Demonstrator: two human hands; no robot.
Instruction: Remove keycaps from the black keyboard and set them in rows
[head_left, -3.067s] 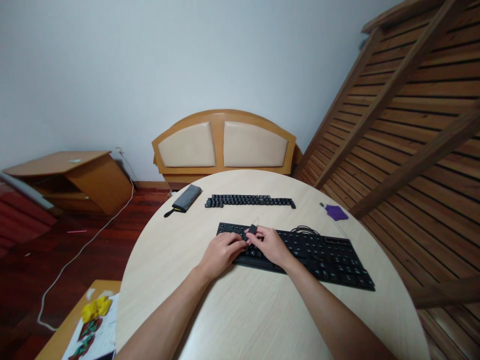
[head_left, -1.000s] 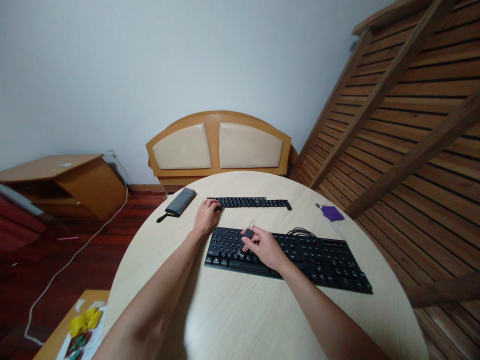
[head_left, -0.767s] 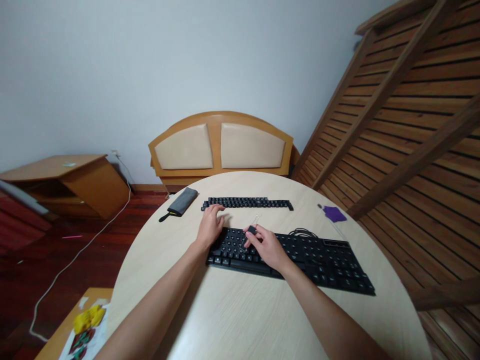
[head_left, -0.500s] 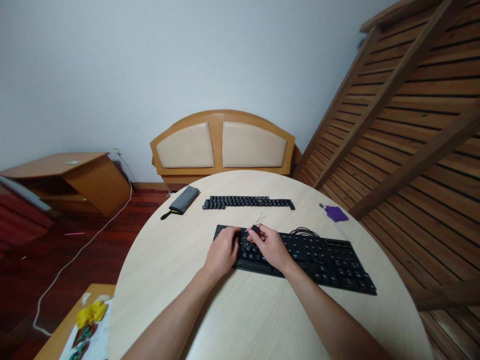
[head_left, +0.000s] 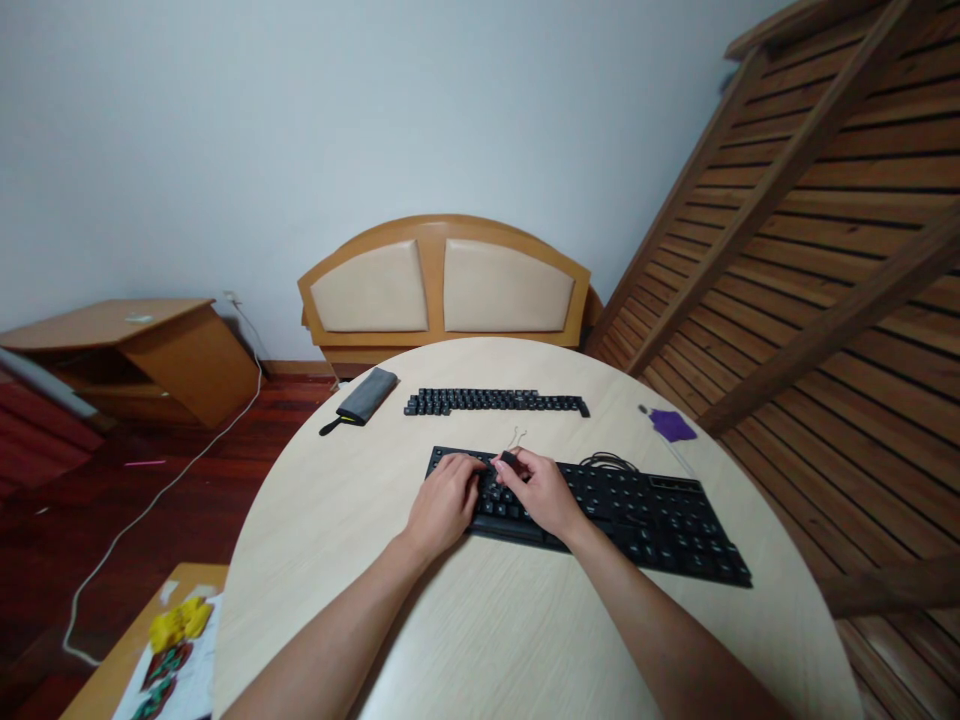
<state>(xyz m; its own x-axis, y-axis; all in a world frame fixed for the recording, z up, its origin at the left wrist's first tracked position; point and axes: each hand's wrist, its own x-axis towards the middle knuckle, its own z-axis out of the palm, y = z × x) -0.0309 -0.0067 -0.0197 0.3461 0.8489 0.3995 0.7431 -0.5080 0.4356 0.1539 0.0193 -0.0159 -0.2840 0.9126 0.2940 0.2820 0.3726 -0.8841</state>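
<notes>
A black keyboard (head_left: 660, 525) lies slightly turned on the round table, with many bare key positions showing. My left hand (head_left: 446, 495) is on its left end, fingers bent together over the keys; whatever is between the fingertips is hidden. My right hand (head_left: 541, 490) is closed beside it, above the keyboard. Between its thumb and fingers is a wire keycap puller (head_left: 510, 458), its dark handle partly showing and its two thin wires pointing away from me. Beyond the keyboard, removed keycaps (head_left: 487, 401) lie in tight rows.
A grey pouch (head_left: 367, 395) rests at the table's (head_left: 322, 560) far left, and a purple cloth (head_left: 673, 425) at the right. The keyboard's coiled cable (head_left: 609, 461) lies behind it. Slatted wood (head_left: 832, 290) leans at the right. A low stand (head_left: 120, 640) holds yellow items at lower left.
The view has shifted very slightly. Both hands stay almost in place over the keyboard, and the puller remains in my right hand.
</notes>
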